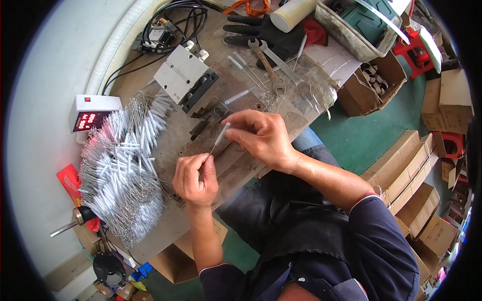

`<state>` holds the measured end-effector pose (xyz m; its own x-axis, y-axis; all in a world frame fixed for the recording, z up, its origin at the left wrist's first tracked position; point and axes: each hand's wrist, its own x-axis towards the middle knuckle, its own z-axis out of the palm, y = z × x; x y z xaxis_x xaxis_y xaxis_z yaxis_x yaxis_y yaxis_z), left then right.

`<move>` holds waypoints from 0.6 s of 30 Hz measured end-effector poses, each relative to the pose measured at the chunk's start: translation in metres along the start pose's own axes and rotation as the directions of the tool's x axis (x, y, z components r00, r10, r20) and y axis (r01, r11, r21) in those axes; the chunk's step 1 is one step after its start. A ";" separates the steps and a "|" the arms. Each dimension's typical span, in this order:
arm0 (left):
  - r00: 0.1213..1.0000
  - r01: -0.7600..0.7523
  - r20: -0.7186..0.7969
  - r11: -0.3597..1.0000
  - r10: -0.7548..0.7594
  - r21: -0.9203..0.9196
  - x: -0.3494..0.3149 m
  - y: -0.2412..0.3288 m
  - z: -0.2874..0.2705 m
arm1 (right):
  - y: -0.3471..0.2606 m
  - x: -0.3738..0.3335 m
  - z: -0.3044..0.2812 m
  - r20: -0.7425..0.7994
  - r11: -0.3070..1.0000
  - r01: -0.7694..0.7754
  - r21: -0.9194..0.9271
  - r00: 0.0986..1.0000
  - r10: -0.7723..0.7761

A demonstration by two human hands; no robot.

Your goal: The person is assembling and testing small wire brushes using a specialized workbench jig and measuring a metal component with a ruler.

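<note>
Between my two hands is a small white bristle brush (221, 136) with a thin wire stem, tilted over the front of the workbench (236, 168). My left hand (197, 179) pinches the wire end between thumb and fingers. At the bristle end, the thumb and fingers of my right hand (258, 135) are closed on the brush. Just beyond them sits a metal machine block (186, 78) with a dark slotted fixture. To the left lies a big pile of similar white brushes (123, 170) with wire stems.
A counter box with red digits (93, 118) stands behind the pile. Two wrenches (281, 65), a black glove (256, 35) and a few loose brushes (236, 96) lie at the back right. Beyond are a grimy bin (346, 35) and cardboard boxes (401, 170). Black cables (188, 25) coil behind the machine.
</note>
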<state>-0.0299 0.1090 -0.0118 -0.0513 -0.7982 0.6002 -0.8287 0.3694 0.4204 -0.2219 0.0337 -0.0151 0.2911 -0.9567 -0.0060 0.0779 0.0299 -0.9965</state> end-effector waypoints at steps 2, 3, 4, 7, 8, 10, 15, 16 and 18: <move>1.000 -0.013 -0.006 1.000 0.013 0.004 0.000 0.000 0.000 | 0.001 0.000 0.000 -0.001 1.000 -0.004 -0.003 1.000 0.004; 1.000 -0.022 -0.008 1.000 0.022 0.010 0.000 0.000 -0.001 | 0.000 0.001 0.000 0.005 1.000 -0.018 -0.003 1.000 0.018; 1.000 -0.025 -0.010 1.000 0.025 0.010 0.000 0.000 0.000 | 0.000 0.001 0.000 0.010 0.999 -0.033 -0.004 0.999 0.033; 0.999 -0.041 -0.029 0.999 0.042 0.020 -0.001 0.000 0.000 | -0.001 0.001 0.001 0.003 0.999 -0.042 0.001 0.999 0.042; 0.999 -0.034 -0.032 0.999 0.034 0.023 0.000 0.001 0.000 | -0.001 0.001 0.001 0.003 0.999 -0.038 -0.001 0.999 0.038; 0.999 -0.029 -0.041 0.999 0.030 0.026 0.000 0.003 -0.001 | 0.000 0.001 0.001 0.016 1.000 0.007 0.011 1.000 -0.007; 0.998 -0.043 -0.053 0.999 0.043 0.015 -0.001 0.002 -0.001 | -0.001 -0.001 0.002 0.009 1.000 0.005 -0.029 1.000 -0.004; 0.997 -0.044 -0.066 0.999 0.045 0.018 0.000 0.001 -0.001 | -0.001 -0.001 0.002 0.003 1.000 -0.007 -0.031 1.000 0.007; 0.997 -0.051 -0.060 0.999 0.052 0.018 0.000 0.001 0.000 | 0.000 -0.001 0.002 0.005 0.999 0.015 -0.040 1.000 -0.015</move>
<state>-0.0304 0.1093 -0.0117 -0.0608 -0.7477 0.6613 -0.8349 0.4012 0.3769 -0.2205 0.0357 -0.0146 0.2951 -0.9554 0.0090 0.0437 0.0041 -0.9990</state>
